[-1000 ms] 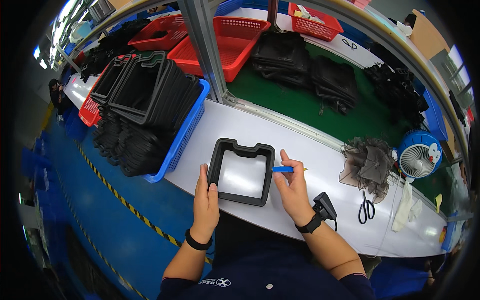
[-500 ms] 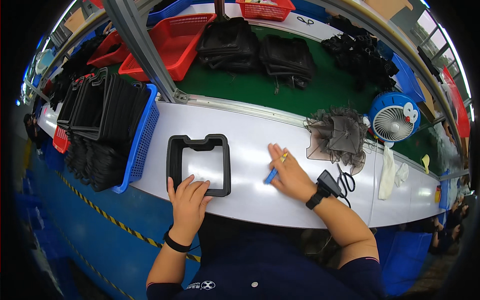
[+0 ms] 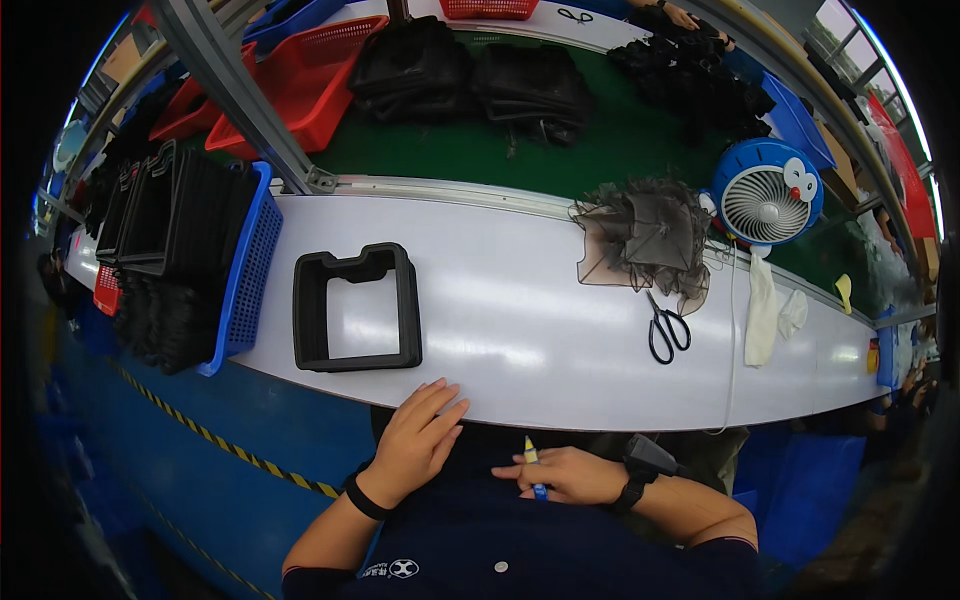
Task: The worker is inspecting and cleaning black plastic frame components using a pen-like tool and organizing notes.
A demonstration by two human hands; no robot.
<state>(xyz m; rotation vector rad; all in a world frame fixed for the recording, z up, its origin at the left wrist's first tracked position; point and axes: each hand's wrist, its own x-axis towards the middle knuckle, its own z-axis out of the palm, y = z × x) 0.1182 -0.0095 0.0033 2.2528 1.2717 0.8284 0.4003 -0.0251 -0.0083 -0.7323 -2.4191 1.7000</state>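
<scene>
Counter (image 3: 500, 340): white, sweeping across the middle; clock directions below are taken from the single frame lying on it.
Blue basket (image 3: 245, 290): between 9 and 10 o'clock, perforated, packed with stacked black frames (image 3: 205, 215).
Sheer fabric (image 3: 640, 235): grey, ruffled heap between 2 and 3 o'clock.
Single frame (image 3: 408, 320): black, squarish, open in the middle, notched along its far side; rests on the counter, apart from both hands.
Fan (image 3: 768, 205): blue and white, just beyond the fabric.
Left hand (image 3: 415, 445): at 5 o'clock, fingers slightly spread, grasping nothing, over the counter's near edge; cannot tell whether it touches.
Right hand (image 3: 575, 475): at 4 o'clock, before the dark shirt (image 3: 500, 530), fingers closed around the pen.
Scissors (image 3: 657, 315): at 3 o'clock, black-handled, below the fabric.
Pen (image 3: 531, 453): blue and yellow, yellow end pointing toward 12.
</scene>
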